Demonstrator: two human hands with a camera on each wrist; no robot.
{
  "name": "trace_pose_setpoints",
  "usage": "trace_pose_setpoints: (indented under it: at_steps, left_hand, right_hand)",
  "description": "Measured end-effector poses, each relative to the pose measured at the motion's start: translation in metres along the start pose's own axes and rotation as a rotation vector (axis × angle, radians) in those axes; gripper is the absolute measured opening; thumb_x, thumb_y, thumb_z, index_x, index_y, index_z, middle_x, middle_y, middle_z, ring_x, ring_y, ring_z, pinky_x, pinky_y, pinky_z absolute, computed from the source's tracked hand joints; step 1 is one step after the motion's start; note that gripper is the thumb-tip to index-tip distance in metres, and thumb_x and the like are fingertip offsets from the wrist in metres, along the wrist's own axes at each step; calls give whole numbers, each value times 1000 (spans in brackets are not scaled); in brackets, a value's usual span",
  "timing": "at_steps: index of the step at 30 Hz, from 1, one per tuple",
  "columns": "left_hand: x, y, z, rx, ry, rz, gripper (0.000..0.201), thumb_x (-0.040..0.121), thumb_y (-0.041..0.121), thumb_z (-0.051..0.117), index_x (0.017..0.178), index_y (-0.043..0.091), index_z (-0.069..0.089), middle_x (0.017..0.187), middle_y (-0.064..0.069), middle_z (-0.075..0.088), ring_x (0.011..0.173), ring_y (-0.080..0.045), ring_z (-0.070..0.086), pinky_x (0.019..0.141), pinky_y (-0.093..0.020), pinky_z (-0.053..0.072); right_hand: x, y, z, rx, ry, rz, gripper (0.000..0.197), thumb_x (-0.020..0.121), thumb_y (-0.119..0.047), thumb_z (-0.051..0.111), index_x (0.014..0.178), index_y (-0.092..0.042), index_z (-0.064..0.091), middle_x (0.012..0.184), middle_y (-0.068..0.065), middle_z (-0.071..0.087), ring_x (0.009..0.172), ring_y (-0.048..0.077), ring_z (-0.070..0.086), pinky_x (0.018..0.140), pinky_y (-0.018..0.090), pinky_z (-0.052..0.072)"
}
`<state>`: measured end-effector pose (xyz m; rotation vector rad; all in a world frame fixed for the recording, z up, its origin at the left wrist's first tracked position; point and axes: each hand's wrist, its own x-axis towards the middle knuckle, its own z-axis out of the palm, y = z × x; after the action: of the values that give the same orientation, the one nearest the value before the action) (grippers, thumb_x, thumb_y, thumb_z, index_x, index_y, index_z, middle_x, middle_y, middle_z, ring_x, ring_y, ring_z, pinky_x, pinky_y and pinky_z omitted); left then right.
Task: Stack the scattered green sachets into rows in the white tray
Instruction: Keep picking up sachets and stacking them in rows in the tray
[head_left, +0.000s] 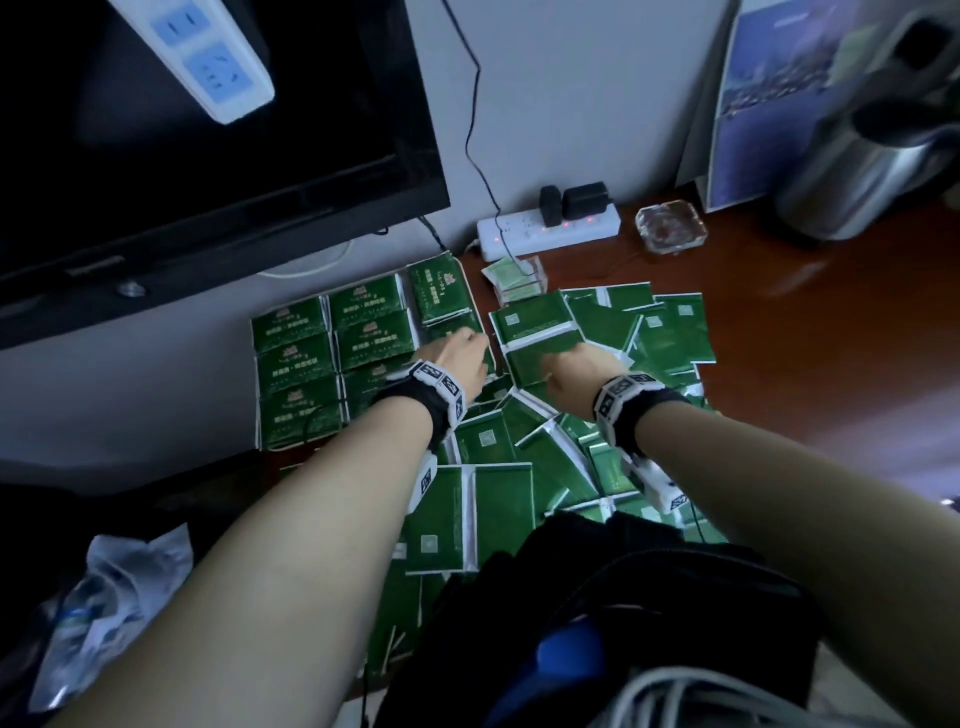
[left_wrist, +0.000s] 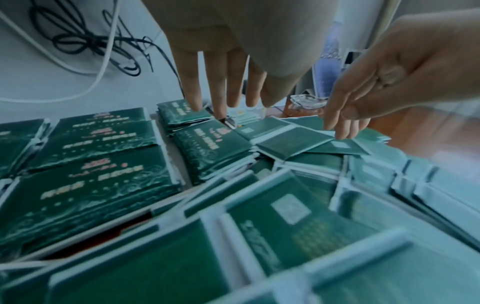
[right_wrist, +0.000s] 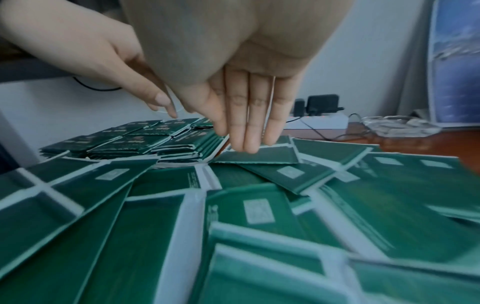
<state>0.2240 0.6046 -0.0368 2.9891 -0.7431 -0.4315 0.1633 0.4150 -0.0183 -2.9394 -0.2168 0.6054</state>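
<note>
While rows fill the white tray (head_left: 258, 415), we find both hands flat-fingered, holding nothing: left hand (head_left: 457, 358) over the stacks, right hand (head_left: 576, 369) touching a loose sachet (right_wrist: 259, 157), which needs pinching next.

Two hands were out over the desk (head_left: 779, 322), the left hand (head_left: 457, 358) and the right hand (head_left: 582, 369). One white tray (head_left: 470, 291) held three rows of stacked sachets (head_left: 374, 327). Loose sachets (head_left: 670, 327) were too many and overlapped to count. One power strip (head_left: 550, 231), one glass ashtray (head_left: 670, 226), one kettle (head_left: 872, 176).
</note>
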Motion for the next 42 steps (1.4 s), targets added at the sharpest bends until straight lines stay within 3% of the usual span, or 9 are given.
trace_pose_setpoints:
  at_steps: [10, 15, 25, 31, 33, 35, 37, 39, 42]
  left_hand:
    - [-24, 117, 13, 60, -141, 115, 34, 95, 17, 50, 128, 14, 54, 129, -4, 53, 102, -29, 62, 80, -39, 55]
    - [-10, 169, 28, 17, -157, 122, 39, 92, 18, 55, 131, 17, 54, 133, -2, 53, 109, -26, 60, 84, -39, 54]
    - [20, 233, 32, -79, -184, -175, 38, 95, 19, 53, 133, 18, 53, 136, -1, 53, 113, -22, 58, 94, -39, 51]
    - [46, 267, 18, -158, -113, -316, 35, 97, 23, 56, 132, 21, 54, 134, 1, 56, 105, -19, 61, 76, -27, 48]
    - [60, 275, 17, -178, -83, -336, 35, 97, 23, 57, 131, 20, 54, 133, 0, 55, 98, -17, 61, 71, -26, 46]
    - [78, 279, 20, -189, -62, -343, 39, 96, 23, 58, 134, 19, 51, 138, 0, 50, 95, -16, 59, 68, -26, 48]
    - [96, 283, 29, -199, -64, -352, 50, 95, 25, 59, 141, 15, 44, 151, -6, 38, 118, -21, 55, 86, -33, 53]
    - [114, 286, 42, -202, -68, -373, 67, 94, 29, 62, 150, 10, 31, 161, -14, 19, 144, -28, 32, 112, -40, 39]
    - [132, 293, 63, -200, -108, -392, 89, 91, 36, 64, 154, 3, 10, 162, -22, 1, 151, -33, 8, 122, -42, 17]
  right_hand:
    - [-108, 88, 28, -59, -81, 163, 27, 91, -15, 48, 109, -14, 67, 103, 15, 67, 92, 33, 66, 73, 33, 52]
    - [-125, 146, 42, -45, -141, 210, 28, 91, -13, 46, 106, -15, 69, 102, 11, 67, 78, 27, 61, 64, 30, 49]
    - [-87, 255, 23, -30, -194, 61, 32, 93, -11, 45, 116, -17, 67, 111, 11, 67, 94, 31, 67, 79, 40, 59]
    - [-51, 292, 6, 190, -135, 195, 29, 89, -7, 46, 106, -13, 69, 102, 13, 68, 82, 30, 65, 68, 33, 57]
    - [-41, 295, 3, 229, -125, 200, 30, 88, -7, 47, 112, -13, 65, 112, 13, 65, 91, 32, 64, 74, 35, 57]
    - [-28, 297, 4, 146, -121, 113, 41, 87, -4, 51, 126, -14, 57, 130, 11, 55, 112, 32, 57, 88, 39, 54]
    - [-13, 298, 7, 0, -110, -64, 59, 85, -1, 55, 142, -14, 43, 147, 10, 39, 133, 32, 41, 107, 43, 43]
    - [5, 297, 10, -150, -76, -245, 74, 87, -2, 55, 154, -13, 25, 161, 11, 18, 147, 31, 21, 120, 43, 22]
    - [31, 295, 19, -346, -116, -402, 81, 92, -9, 51, 158, -12, 4, 165, 9, -4, 152, 27, 2, 124, 44, 7]
